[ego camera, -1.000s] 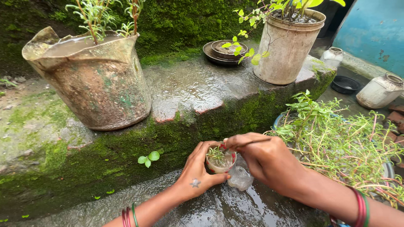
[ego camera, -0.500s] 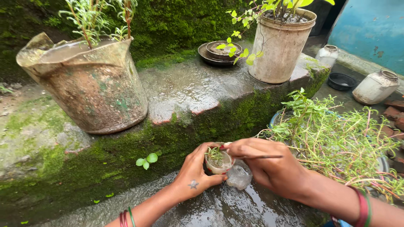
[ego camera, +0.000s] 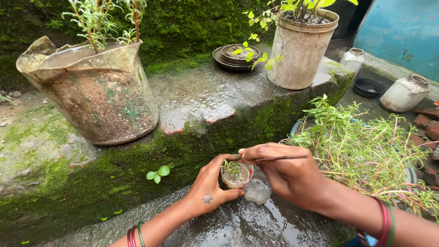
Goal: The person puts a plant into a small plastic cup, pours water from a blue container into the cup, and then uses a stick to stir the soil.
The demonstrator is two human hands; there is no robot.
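At the far left a dented, rust-stained metal pot (ego camera: pixel 98 93) with thin green sprigs stood on the mossy ledge (ego camera: pixel 201 98), and below it a small round-leaved seedling (ego camera: pixel 157 174) grew out of the moss. Next came the left hand (ego camera: pixel 211 187), fingers curled round the side of a small cup (ego camera: pixel 236 175) — a tiny green cutting sat in its wet soil, low on the wet ground in front of the ledge. Just beside the cup lay a crumpled clear plastic piece (ego camera: pixel 257 191). The right hand (ego camera: pixel 288 176) was closed above the cup's rim, pinching a thin stick (ego camera: pixel 279 158) that ran out to the right. Farther right spread a bushy trailing plant (ego camera: pixel 366 151), with a tall pale bucket planter (ego camera: pixel 299 48) on the ledge behind — and a white jar (ego camera: pixel 404 93) beyond.
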